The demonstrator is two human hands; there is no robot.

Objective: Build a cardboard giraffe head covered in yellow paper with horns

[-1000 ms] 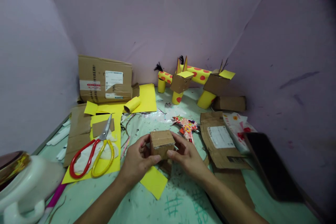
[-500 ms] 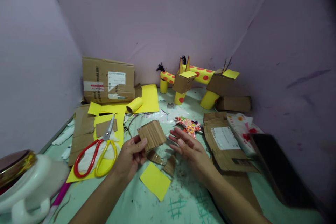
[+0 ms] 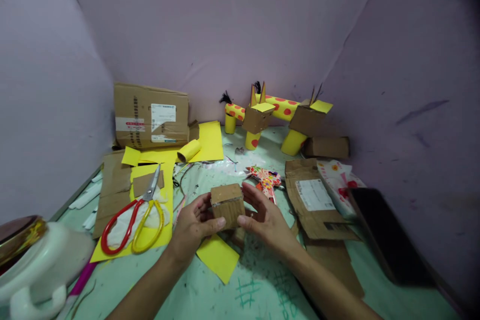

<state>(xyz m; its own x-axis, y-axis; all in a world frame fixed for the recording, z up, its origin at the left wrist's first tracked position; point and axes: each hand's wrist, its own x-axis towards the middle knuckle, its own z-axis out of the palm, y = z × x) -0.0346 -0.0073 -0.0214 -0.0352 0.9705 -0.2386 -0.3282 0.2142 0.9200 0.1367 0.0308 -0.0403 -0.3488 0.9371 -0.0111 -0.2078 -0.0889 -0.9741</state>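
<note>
Bare table (image 3: 262, 285) lies open before the hands, hemmed by scissors (image 3: 133, 215) left and cardboard scraps (image 3: 315, 205) right

I am at a home craft corner, a small bench (image 3: 262, 295) tucked against plain lilac walls (image 3: 240, 30). Scissors (image 3: 132, 216), yellow paper sheets (image 3: 210, 141), flattened cardboard boxes (image 3: 150, 116) and scraps lie all over it, and spotted yellow animal models (image 3: 262, 110) made of paper tubes stand at the back.
</note>
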